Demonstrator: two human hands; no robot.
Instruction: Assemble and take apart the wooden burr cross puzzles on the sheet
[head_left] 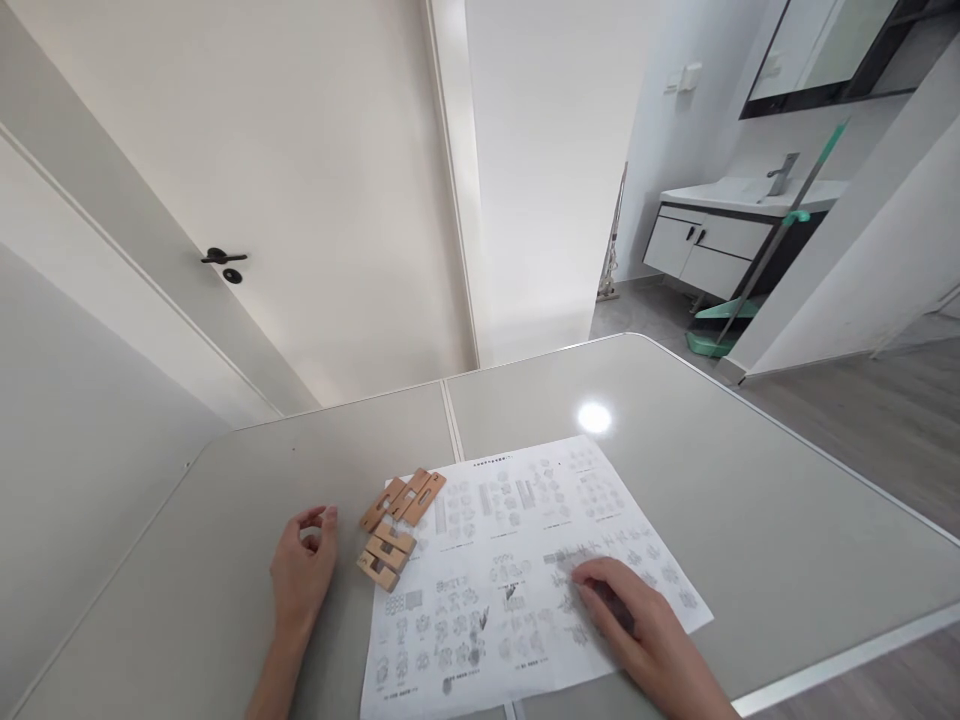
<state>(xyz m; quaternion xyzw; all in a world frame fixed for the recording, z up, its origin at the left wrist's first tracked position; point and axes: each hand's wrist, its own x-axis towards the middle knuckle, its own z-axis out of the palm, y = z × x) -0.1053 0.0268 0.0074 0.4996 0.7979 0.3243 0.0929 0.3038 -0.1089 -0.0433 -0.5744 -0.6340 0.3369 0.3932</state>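
Note:
Several flat wooden puzzle pieces with slots and notches lie at the upper left of a printed sheet. One group of wooden pieces bears printed numbers. Just below it, a second group of notched wooden pieces lies side by side. My left hand rests on the table left of the pieces, apart from them, fingers loosely curled around an empty gap. My right hand lies on the right part of the sheet, its fingers loosely bent, with nothing visible in it. Small grey diagrams cover the sheet.
The grey table has a pale metal edge and a seam across it. A bright light reflects near its far side. Beyond stand a white door with a black handle, a washbasin cabinet and a green dustpan.

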